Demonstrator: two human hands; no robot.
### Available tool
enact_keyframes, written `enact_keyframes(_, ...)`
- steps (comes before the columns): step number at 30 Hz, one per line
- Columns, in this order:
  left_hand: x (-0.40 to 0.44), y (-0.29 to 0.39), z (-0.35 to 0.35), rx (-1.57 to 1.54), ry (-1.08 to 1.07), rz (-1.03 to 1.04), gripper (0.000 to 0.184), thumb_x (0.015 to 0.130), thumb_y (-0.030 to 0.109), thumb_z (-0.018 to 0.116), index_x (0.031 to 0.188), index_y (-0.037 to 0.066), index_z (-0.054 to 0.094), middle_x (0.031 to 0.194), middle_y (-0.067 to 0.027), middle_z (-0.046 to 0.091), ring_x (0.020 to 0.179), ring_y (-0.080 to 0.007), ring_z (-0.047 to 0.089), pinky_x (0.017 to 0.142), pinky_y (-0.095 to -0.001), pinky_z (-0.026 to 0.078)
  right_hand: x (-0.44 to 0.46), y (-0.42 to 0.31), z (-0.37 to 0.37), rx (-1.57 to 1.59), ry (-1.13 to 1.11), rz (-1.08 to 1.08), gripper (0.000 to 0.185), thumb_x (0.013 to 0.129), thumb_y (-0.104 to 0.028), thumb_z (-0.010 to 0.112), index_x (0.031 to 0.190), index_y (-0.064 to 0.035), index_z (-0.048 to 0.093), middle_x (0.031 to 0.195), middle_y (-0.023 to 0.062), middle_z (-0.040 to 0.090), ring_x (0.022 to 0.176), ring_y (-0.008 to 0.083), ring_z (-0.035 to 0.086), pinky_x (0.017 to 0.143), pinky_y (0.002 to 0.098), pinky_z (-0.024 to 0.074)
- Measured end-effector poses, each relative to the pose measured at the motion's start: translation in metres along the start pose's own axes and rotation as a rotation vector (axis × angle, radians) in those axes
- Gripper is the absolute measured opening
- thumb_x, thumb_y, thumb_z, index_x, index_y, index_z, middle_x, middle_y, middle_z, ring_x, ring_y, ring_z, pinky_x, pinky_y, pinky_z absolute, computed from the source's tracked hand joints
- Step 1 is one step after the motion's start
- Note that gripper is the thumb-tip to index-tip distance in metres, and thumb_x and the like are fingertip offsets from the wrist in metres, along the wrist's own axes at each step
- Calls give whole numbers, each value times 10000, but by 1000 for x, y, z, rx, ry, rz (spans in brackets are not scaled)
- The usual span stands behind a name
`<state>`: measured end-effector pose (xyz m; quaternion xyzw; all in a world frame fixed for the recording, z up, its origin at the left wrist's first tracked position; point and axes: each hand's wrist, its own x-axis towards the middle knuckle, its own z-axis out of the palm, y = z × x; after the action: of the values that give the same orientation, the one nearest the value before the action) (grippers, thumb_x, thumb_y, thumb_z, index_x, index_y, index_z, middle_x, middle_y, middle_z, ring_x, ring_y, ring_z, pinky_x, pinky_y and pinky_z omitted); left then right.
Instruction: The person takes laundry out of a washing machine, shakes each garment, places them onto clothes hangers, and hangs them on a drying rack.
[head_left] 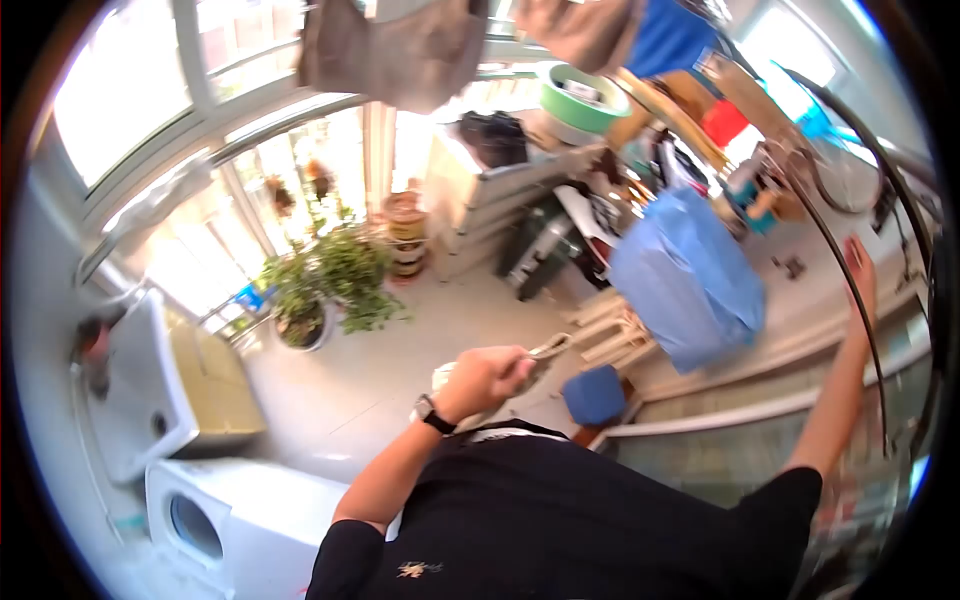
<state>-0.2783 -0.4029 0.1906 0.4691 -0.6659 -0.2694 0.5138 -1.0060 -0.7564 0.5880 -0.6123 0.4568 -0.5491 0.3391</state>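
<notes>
My left hand (488,382), with a watch on its wrist, is closed in front of my black shirt. It grips a pale cloth-like strip (552,348), whose looped end sticks out past the fingers; a lighter bit shows behind the hand. The exact kind of this thing is blurred. My right arm reaches far out to the right. My right hand (858,268) is seen edge-on, its fingers stretched out beside a dark curved cable (835,245), and it appears to hold nothing. Whether it touches the surface behind it I cannot tell.
A blue plastic bag (685,275) and blue stool (594,394) are on the right. Potted plants (345,265) line the windows. A sink (150,400) and white washing machine (235,525) are at left. Clothes (395,55) hang overhead; a green basin (583,105) sits behind.
</notes>
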Motion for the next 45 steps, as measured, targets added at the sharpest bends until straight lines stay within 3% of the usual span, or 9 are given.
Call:
enact_keyframes(3,-7,-1,-2,19,-20,-52,218,1002,270,614,963,69,687,796,-155,672,748,-367,655,672,-443,517,0,1,2,49,-44,1,455,1075,-124,524,1507,7,465,1447,114,583,1325,187,572,1120,290,473)
enact_keyframes(6,-13,-6,-9,53,-2,-30,239,1009,275,611,938,53,667,801,-152,674,759,-367,653,682,-455,510,-11,-14,43,214,-78,16,326,1039,-152,625,1312,25,624,1320,155,666,1219,208,654,1036,255,558)
enact_keyframes(14,-25,-8,-17,130,18,-62,232,1013,273,621,1003,54,699,814,-136,695,738,-340,671,683,-425,524,26,19,47,222,5,32,536,1060,-374,593,1444,-4,535,1382,91,651,1298,134,594,1066,262,494)
enact_keyframes(23,-32,-4,-24,127,39,-84,256,998,294,657,1072,56,719,856,-157,702,774,-356,669,708,-427,527,-25,97,107,212,125,94,496,1047,-331,629,1414,-2,574,1341,105,663,1171,184,665,958,264,541)
enact_keyframes(25,-37,-8,-20,103,97,-41,284,988,306,676,1130,66,729,889,-162,712,793,-356,675,712,-422,530,-49,143,126,63,-75,106,433,1054,-305,627,1367,-5,625,1245,71,691,1053,135,666,910,251,531)
enact_keyframes(31,-42,-6,-32,124,169,-51,249,941,286,722,1123,128,784,803,-129,719,678,-319,674,621,-383,524,-248,144,388,-406,-303,-91,289,1065,-192,602,1198,37,716,1089,84,732,981,128,671,917,292,549)
enact_keyframes(34,-41,-3,-37,71,139,-153,222,917,256,746,1079,114,797,837,-137,744,700,-278,701,648,-359,544,-327,111,485,-234,-566,-194,183,1025,-101,644,1102,38,734,1011,67,743,936,114,665,866,267,531)
enact_keyframes(41,-48,6,-47,46,80,-290,281,971,359,686,995,100,791,666,-70,671,568,-204,621,581,-330,494,-386,66,583,-140,-871,-516,122,865,38,745,980,1,766,884,104,728,795,198,681,741,290,538)
enact_keyframes(45,-52,20,-56,-23,85,-310,205,937,262,738,1025,90,806,817,-122,755,657,-225,699,627,-309,537,-393,62,597,-179,-936,-479,112,867,26,745,965,-18,774,815,87,707,743,202,661,691,300,524)
